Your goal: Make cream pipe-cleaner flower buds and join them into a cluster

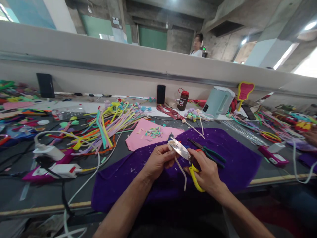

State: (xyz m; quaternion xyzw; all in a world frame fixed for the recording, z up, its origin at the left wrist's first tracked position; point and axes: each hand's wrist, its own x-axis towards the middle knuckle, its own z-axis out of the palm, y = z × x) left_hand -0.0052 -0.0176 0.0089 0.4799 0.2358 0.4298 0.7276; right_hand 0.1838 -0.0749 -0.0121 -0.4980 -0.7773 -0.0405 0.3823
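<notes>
Far out beyond the left hand, a glue gun [49, 170] lies on the grey table [22, 195] with its white cable trailing off the near edge, and a little nearer to that hand sprawls a heap of coloured pipe cleaners [104, 129]. Just ahead of the same hand sits a pink sheet [141, 137] scattered with short cut pieces.

The left hand [158, 160] is closed, thumb and fingers pinched on a small white fuzzy piece [170, 145], held up over the purple cloth [235, 165]. A thin white stem [182, 172] hangs down from that piece between the two hands. White crumbs of fluff dot the cloth under and around the left hand, so I judge that a fair bit of trimming is already done.

Touching the piece from the other side are the scissors [182, 150], blades parted around the fluff. The right hand [208, 172] is wrapped around their yellow handles [195, 177], fingers through the loops. The piece looks rough at the tip, which suggests that shaping is under way rather than finished, though it is too small for me to tell its form.

Just beyond the right hand, green-handled pliers [210, 153] lie untouched on the cloth. Farther off past them stand a dark bottle with a red cap [183, 99] and a pale kettle [219, 100], with some finished little fuzzy flowers [192, 115] between them.
</notes>
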